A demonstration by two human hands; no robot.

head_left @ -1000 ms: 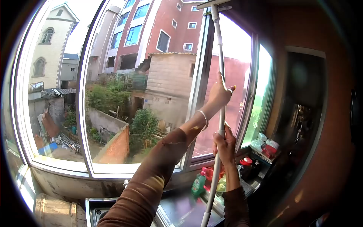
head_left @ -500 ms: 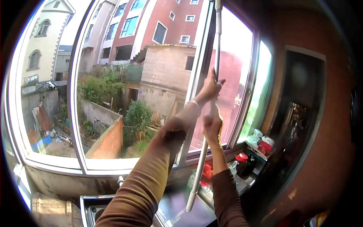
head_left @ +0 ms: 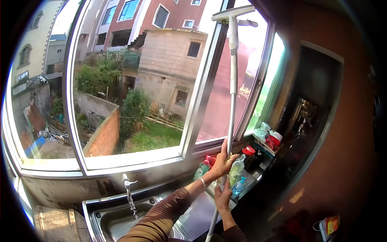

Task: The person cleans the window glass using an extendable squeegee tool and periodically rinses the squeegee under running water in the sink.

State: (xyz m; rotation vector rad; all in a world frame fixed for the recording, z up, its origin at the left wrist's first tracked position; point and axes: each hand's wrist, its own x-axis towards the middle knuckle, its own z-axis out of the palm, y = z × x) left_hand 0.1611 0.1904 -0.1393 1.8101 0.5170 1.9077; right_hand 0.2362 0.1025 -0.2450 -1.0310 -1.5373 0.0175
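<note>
A long-handled window squeegee [head_left: 233, 74] stands nearly upright before the window, its pale head at the top of the view against the right-hand panes. My left hand [head_left: 220, 164] is closed around the pole in front of the sill. Just below it, my right hand [head_left: 222, 195] grips the same pole. The pole's lower end runs down past my right hand to the bottom edge of the view. Whether the squeegee's blade touches the glass [head_left: 219, 109] I cannot tell.
Water runs from a faucet [head_left: 127, 182] into a metal sink [head_left: 107, 220] at lower left. Bottles, including a blue one [head_left: 239, 185], and a red-lidded jar [head_left: 248, 151] crowd the counter on the right. A wooden barrel-like tub [head_left: 60, 226] stands left of the sink.
Both hands have come down with the pole, so the squeegee's head now shows at the top. The view has shifted, and the sink and running faucet show more fully.
</note>
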